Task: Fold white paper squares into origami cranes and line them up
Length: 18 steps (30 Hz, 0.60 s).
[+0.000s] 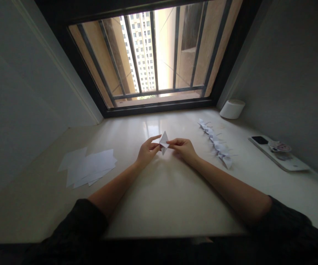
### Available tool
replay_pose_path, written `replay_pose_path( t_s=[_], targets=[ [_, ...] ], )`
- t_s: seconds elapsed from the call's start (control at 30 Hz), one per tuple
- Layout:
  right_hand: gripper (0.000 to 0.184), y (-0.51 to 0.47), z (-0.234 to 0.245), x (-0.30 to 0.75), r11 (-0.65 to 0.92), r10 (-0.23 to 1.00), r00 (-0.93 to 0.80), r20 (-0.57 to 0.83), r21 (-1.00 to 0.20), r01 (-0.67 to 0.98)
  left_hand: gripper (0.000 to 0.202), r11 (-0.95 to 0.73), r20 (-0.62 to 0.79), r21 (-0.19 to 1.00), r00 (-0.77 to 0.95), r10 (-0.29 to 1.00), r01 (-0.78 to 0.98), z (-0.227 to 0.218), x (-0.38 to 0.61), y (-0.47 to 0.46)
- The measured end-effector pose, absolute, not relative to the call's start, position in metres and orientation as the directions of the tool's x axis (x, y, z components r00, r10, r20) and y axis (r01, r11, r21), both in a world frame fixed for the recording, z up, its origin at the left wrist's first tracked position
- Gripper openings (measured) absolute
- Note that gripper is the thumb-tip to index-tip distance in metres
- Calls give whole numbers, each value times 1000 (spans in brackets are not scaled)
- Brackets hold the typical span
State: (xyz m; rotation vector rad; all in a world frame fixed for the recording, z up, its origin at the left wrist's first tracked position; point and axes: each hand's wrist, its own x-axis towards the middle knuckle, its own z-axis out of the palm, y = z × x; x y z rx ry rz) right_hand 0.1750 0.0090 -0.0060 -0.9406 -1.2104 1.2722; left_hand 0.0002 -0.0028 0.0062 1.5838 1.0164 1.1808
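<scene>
Head view: the fingers of my left hand [147, 149] pinch the left side of a small folded paper [164, 139], its pointed tip upward, while my right hand [185, 148] grips its right corner between closed fingertips. To the left of my fingers, and nearer me, loose white sheets [92, 165] overlap on the pale sill [159, 206]. To their right runs a row of origami cranes [215, 141]; farther right lies a white smartphone [296, 164].

Home, likely a flat: barred window [154, 55] here, tower block [144, 55] outside, phone [292, 163] on the wide pale ledge [172, 198].
</scene>
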Motion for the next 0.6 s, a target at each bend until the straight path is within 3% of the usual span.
replay_pose_path(
  t_s=[0.1, 0.2, 0.6],
  targets=[
    [26, 8, -4, 175, 100, 990, -85, 116, -980, -173, 45, -384, 358, 882, 140, 923, 273, 9, 3, -11],
    [25, 10, -6, 175, 117, 987, -89, 137, -974, -196, 26, -439, 428, 823, 115, 896, 360, 10, 4, -15],
    [26, 9, -7, 176, 110, 985, -116, 131, -979, -170, 21, -419, 424, 868, 38, 905, 267, 2, -1, -3]
  ],
)
